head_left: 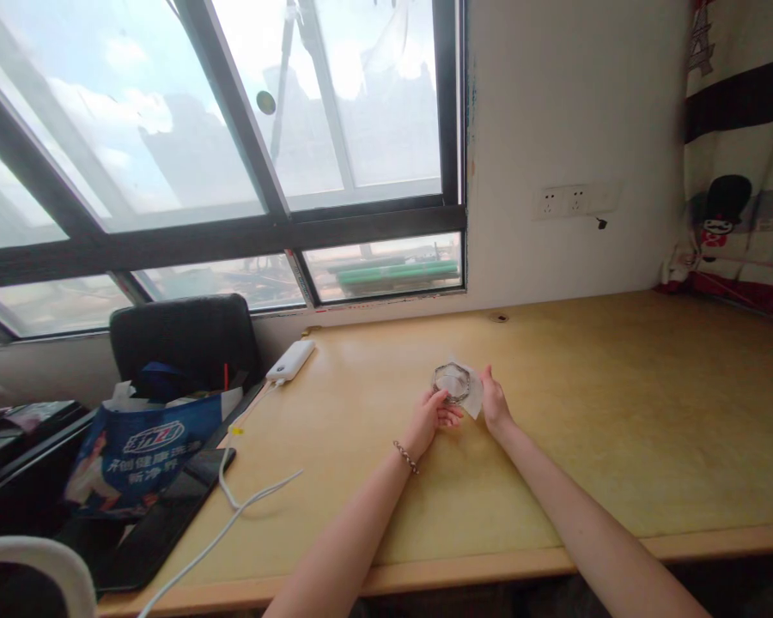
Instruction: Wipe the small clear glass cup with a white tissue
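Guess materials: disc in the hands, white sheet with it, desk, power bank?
Disc: greyish and see-through looking, perhaps glass or clear plastic; too small to be sure.
Sheet: thin, white, limp corner; likely paper or tissue.
Desk: yellowish wood or laminate, matt with soft window glare.
Power bank: smooth white plastic, rounded edges.

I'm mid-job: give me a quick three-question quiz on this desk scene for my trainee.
1. True or false: the left hand and the right hand both hold the small clear object, which has a white sheet against it.
2. Which wrist wears the bracelet? A) left B) right C) neither
3. Fill in: the power bank lies on the desk to the ____ of both hands.

Key: 1 true; 2 A; 3 left.
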Demonstrator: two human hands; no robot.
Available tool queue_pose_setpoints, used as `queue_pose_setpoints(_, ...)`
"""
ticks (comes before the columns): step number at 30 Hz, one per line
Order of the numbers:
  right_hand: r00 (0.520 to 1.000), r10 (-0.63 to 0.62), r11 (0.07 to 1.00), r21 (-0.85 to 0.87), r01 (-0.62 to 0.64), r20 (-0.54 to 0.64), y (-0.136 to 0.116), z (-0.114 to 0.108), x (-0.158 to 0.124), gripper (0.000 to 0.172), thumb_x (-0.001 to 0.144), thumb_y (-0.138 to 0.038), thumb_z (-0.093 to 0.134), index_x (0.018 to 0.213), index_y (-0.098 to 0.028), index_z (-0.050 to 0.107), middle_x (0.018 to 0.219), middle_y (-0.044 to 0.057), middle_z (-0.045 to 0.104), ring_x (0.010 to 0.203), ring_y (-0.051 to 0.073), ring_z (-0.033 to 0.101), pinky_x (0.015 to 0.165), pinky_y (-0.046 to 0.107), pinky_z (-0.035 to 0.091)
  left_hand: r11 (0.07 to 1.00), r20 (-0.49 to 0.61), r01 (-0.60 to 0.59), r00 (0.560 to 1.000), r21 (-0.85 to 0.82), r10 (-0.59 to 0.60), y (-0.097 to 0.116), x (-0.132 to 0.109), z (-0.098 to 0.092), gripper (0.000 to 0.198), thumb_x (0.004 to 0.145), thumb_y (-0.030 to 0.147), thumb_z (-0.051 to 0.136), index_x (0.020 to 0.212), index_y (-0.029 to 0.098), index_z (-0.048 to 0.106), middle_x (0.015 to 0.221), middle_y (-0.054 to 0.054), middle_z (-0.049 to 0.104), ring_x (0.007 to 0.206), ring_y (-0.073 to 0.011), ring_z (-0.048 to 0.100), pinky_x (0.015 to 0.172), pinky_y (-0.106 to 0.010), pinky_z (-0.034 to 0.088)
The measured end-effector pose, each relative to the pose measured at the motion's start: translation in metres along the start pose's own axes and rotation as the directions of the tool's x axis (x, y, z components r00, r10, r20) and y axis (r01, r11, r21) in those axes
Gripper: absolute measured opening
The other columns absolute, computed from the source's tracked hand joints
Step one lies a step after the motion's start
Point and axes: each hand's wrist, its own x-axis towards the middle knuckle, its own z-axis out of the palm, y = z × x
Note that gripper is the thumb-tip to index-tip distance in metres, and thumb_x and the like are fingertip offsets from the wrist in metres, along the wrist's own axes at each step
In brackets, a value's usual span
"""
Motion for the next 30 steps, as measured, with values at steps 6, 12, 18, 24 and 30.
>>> queue_pose_setpoints(6,0.994,0.11,0.972,0.209,-0.106,-0.008,0.01,0.0,0.004,0.048,0.065,-0.05,0.058,0.092,-0.01,0.063,0.095,0.01,0.065,0.083,0.02,0.062,0.07,0.027,0.049,0.99,-0.053,-0.13,0.99,0.055,0.133,0.005,-0.006,0.005,0.036,0.074,0.043,0.055,0.091,0.014,0.042,0.078,-0.01,0.064,0.056,-0.0125,0.061,0.054,-0.022,0.047)
queue_pose_setpoints(12,0.99,0.135,0.971,0.195,-0.141,0.048,0.022,0.004,0.001,0.045,0.058,-0.039,0.068,0.094,-0.013,0.063,0.088,0.007,0.067,0.076,0.019,0.063,0.067,0.029,0.049,0.956,-0.156,-0.208,0.958,0.207,0.242,0.008,-0.008,0.008,0.039,0.069,0.042,0.061,0.091,0.015,0.042,0.079,-0.007,0.062,0.055,-0.0133,0.06,0.056,-0.025,0.049)
queue_pose_setpoints(18,0.996,0.083,0.992,-0.097,-0.084,-0.015,0.021,-0.004,0.0,0.035,0.062,-0.037,0.061,0.085,-0.012,0.067,0.081,0.007,0.069,0.071,0.021,0.062,0.063,0.029,0.048,0.85,-0.1,-0.28,0.928,0.446,0.359,0.003,-0.012,0.012,0.035,0.07,0.041,0.06,0.091,0.017,0.046,0.076,-0.004,0.061,0.051,-0.0137,0.059,0.045,-0.023,0.046)
queue_pose_setpoints(24,0.96,-0.269,0.831,-0.524,0.189,-0.08,0.002,-0.006,-0.013,0.032,0.073,-0.036,0.05,0.093,-0.019,0.067,0.091,0.007,0.067,0.077,0.022,0.062,0.072,0.03,0.044,0.92,-0.049,-0.156,0.981,0.359,0.185,0.006,-0.016,0.012,0.028,0.072,0.041,0.055,0.083,0.017,0.044,0.051,0.002,0.056,0.035,-0.012,0.051,0.032,-0.02,0.036)
queue_pose_setpoints(30,0.975,-0.218,0.903,-0.387,0.186,-0.04,0.0,-0.001,-0.012,0.034,0.072,-0.036,0.051,0.096,-0.018,0.065,0.095,0.007,0.066,0.081,0.022,0.061,0.072,0.03,0.045,0.94,-0.103,-0.119,0.982,0.32,0.159,0.011,-0.018,0.01,0.029,0.072,0.043,0.053,0.077,0.017,0.044,0.047,0.002,0.055,0.032,-0.0106,0.048,0.031,-0.018,0.032)
